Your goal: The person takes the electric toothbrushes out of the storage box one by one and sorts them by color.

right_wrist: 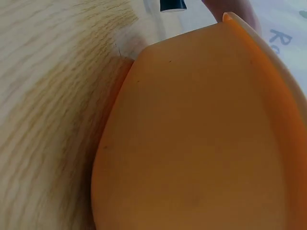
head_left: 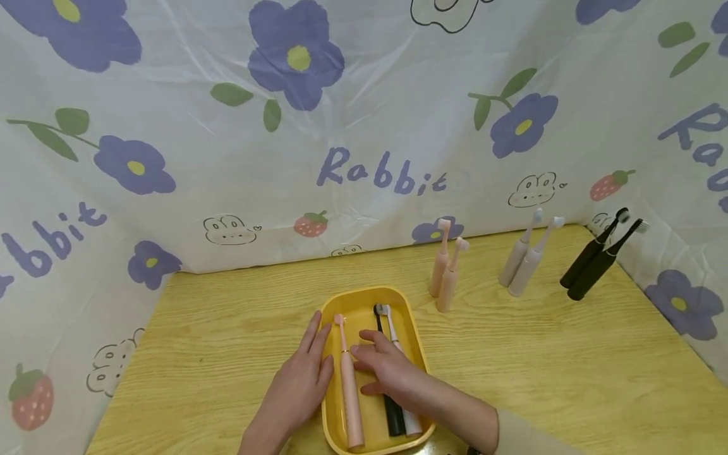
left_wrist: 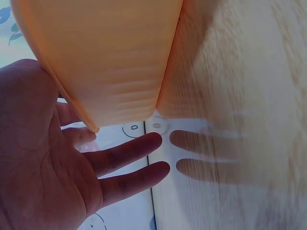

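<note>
The pink toothbrush [head_left: 348, 385] lies lengthwise in the yellow tray [head_left: 418, 341] on the counter [head_left: 540, 360], between my hands. My left hand [head_left: 298, 385] rests flat, fingers straight, along the tray's left rim; my right hand [head_left: 387, 373] lies relaxed, fingers spread, over the black toothbrush [head_left: 391, 411] just beside.

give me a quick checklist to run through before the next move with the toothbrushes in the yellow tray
1. Tray steadied: left hand lies with straight fingers against the left rim of the yellow tray - ok.
2. Right hand on a brush: it rests over the black toothbrush and white toothbrush, but whether it grips either - cannot tell.
3. Pink toothbrush free to lift: lies alone on the tray's left side, uncovered - ok.
4. Standing pairs upright on the table: pink pair, white pair, black pair all lean - not ok.
5. Wrist views useful: both filled by the tray wall - not ok.
</note>
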Motion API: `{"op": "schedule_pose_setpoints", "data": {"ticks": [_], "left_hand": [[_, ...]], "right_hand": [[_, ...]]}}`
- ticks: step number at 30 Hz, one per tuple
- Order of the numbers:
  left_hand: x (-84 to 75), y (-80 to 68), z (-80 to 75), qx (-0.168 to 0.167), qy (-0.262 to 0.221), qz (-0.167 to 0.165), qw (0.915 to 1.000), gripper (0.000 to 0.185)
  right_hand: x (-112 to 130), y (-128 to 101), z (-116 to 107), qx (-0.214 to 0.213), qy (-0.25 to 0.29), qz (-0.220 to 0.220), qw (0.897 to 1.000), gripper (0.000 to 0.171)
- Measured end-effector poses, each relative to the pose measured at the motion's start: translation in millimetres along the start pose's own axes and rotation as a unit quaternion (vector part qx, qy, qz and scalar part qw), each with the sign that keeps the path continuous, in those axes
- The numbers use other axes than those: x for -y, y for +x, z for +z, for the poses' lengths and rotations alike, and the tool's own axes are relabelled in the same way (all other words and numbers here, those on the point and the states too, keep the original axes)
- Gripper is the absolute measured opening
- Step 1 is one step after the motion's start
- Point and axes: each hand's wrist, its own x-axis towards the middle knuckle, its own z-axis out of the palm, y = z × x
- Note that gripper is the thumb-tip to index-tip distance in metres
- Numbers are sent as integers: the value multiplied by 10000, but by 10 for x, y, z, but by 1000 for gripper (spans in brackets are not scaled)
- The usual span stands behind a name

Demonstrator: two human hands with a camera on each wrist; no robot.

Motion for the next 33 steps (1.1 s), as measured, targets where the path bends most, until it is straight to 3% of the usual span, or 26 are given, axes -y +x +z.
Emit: {"op": "schedule_pose_setpoints", "data": {"ticks": [6, 16, 21, 26, 33], "left_hand": [[-7, 7, -11, -6, -32, -51, 10000, 55], [-11, 1, -13, 9, -145, -175, 9997, 54], [-7, 1, -13, -21, -172, -168, 9997, 55], [-4, 2, -2, -66, -152, -93, 9998, 55], [-4, -8, 5, -43, -177, -102, 9998, 56]], "right_hand": [[-1, 80, 4, -159, 333, 242, 9990, 67], [-25, 189, -32, 217, 896, 493, 9945, 67], [-18, 190, -50, 521, 848, 630, 9930, 64], [-30, 175, -60, 899, 590, 792, 9910, 39], [-81, 180, -53, 897, 381, 761, 9923, 40]]}}
